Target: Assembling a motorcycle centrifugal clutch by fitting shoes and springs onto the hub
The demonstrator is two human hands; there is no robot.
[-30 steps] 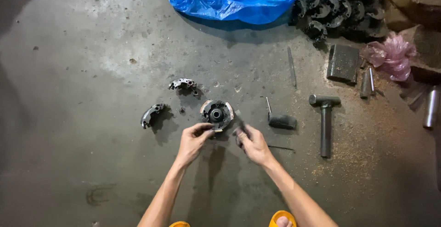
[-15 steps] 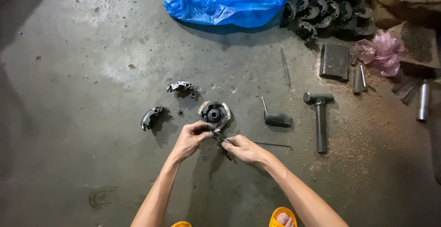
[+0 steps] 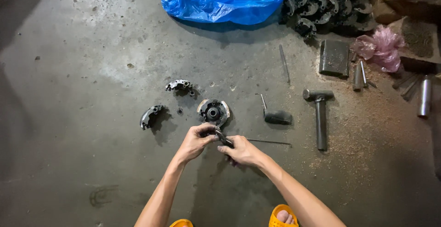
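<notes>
Both hands met in one grip over a small dark metal part [image 3: 224,139]: the left hand [image 3: 195,140] pinched its near end with curled fingers, and the right hand [image 3: 242,151] closed around its other end, so the piece sat bridged between them, low above the concrete floor [image 3: 82,61], probably so that each hand could steady it against the other. Just beyond the grip lay one round hub [image 3: 213,112], flat on the floor and within easy reach. Farther out and to the left of the grip lay two curved shoes [image 3: 150,116], apart from each other, as if set aside singly. A thin wire [image 3: 268,141] ran out along the floor from just right of the grip. To the right and a little beyond lay one short tool with a bent rod [image 3: 275,115], then one hammer [image 3: 319,117] with its handle pointing back toward the person. Well beyond the grip sat one blue plastic bag [image 3: 223,0], one heap of dark parts [image 3: 328,4] too many to count, one flat metal block [image 3: 334,58], one pink bag [image 3: 379,48] and one thin rod [image 3: 284,63]. One yellow sandal [image 3: 285,215] showed fully below the grip, another only at its edge.
</notes>
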